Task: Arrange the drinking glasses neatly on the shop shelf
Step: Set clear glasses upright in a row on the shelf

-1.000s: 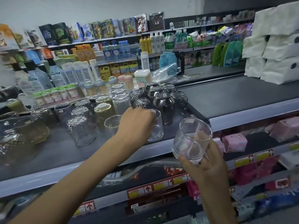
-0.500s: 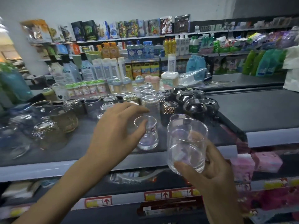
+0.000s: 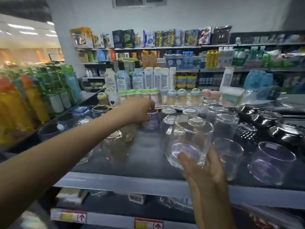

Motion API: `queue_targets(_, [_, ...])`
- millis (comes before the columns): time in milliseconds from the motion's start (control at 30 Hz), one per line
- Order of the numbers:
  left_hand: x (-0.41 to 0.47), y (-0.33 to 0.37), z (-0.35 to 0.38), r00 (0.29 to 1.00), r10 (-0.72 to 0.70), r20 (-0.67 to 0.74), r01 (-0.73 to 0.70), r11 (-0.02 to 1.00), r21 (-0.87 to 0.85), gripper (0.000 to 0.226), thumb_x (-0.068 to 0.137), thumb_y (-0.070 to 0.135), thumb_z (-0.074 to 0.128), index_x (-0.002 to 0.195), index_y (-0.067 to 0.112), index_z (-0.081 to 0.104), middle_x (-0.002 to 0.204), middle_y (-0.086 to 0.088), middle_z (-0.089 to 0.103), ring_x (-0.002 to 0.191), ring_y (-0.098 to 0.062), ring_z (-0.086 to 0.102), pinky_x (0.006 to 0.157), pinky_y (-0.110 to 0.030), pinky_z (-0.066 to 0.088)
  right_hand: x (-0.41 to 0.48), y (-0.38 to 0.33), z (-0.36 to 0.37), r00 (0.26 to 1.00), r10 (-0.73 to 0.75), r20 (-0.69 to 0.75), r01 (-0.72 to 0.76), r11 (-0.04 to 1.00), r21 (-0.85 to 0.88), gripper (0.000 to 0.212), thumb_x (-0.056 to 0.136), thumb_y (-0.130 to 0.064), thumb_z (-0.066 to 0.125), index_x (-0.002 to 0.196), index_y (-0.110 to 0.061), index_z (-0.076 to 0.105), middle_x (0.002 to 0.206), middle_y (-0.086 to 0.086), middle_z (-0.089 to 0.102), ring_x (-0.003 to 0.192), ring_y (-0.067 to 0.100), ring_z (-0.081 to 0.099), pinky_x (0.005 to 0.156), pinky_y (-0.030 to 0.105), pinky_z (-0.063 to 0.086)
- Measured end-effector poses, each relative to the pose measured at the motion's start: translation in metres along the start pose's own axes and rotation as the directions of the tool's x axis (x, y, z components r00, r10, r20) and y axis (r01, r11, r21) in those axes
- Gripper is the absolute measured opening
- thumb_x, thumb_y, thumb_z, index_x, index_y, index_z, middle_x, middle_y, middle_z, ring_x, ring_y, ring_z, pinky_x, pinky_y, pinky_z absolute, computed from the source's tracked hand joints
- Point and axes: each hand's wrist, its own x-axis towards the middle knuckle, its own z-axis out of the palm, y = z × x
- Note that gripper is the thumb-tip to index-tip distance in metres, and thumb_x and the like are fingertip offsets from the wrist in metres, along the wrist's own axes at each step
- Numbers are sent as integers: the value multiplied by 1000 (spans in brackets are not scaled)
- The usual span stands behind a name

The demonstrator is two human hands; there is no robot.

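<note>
Blur smeared the far glasses. Deep on the dark shop shelf (image 3: 145, 162), the outstretched left hand (image 3: 138, 111) gripped a pale purple tumbler (image 3: 152, 121) by its rim. Above the shelf's front, the right hand (image 3: 206, 167) clutched a clear round drinking glass (image 3: 189, 138) by its base.

Pale grey wall (image 3: 181, 15), dark stocked shelving (image 3: 247, 45) behind, small window (image 3: 138, 1) above

Glasses (image 3: 224, 123) crowd the shelf (image 3: 140, 164), most of them mouth down. The right hand (image 3: 204, 172) holds a glass (image 3: 189, 139) above the shelf's front edge, with 2 upright glasses (image 3: 229, 156) just right of it. Further back and left, the left hand (image 3: 138, 111) holds a rear glass (image 3: 152, 121) by its rim. A row of jars (image 3: 148, 96) stands behind the glasses, with bottles (image 3: 122, 80) behind the jars and bowls (image 3: 264, 119) at the rear right.
</note>
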Motion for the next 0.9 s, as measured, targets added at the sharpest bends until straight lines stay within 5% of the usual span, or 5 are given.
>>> queue_targets(200, [45, -19, 37, 989, 53, 139, -63, 995, 72, 34, 83, 39, 71, 111, 20, 70, 109, -8, 72, 99, -32, 68, 71, -35, 50, 13, 26, 31, 997, -22, -74, 20, 999, -40, 79, 51, -39, 99, 124, -42, 70, 115, 7, 77, 108, 28, 74, 104, 47, 49])
queue_targets(367, [56, -31, 51, 990, 119, 71, -123, 991, 45, 30, 81, 39, 79, 104, 21, 76, 111, -7, 66, 105, -29, 63, 73, -33, 46, 18, 42, 35, 986, -19, -166, 17, 1000, -9, 109, 34, -61, 99, 134, -39, 64, 115, 8, 77, 106, 28, 74, 101, 49, 52])
queue_targets(667, [46, -33, 28, 975, 165, 148, -121, 955, -272, 18, 95, 31, 69, 96, 14, 63, 93, -3, 57, 108, -23, 44, 85, -37, 36, 27, 50, 26, 993, -17, -116, 19, 1000, 14, 106, 36, -59, 99, 133, -30, 66, 113, 13, 77, 104, 34, 74, 94, 51, 55])
queue_targets(800, [23, -43, -7, 995, 89, 46, -44, 798, -601, 19, 96, 21, 70, 104, 4, 67, 107, -12, 69, 100, -30, 63, 95, -44, 51, 32, 51, 26, 998, -12, -58, 16, 998, 68, 100, 40, -59, 98, 131, -35, 67, 116, 11, 76, 107, 29, 74, 88, 38, 56])
queue_targets(900, [-2, -45, -24, 997, -57, 50, 72, 527, -847, 18, 96, 17, 70, 107, 3, 67, 108, -15, 68, 97, -27, 61, 89, -41, 48, 34, 51, 26, 1000, -13, -19, 15, 994, 108, 99, 39, -60, 98, 131, -37, 67, 117, 10, 76, 106, 28, 73, 85, 31, 58])
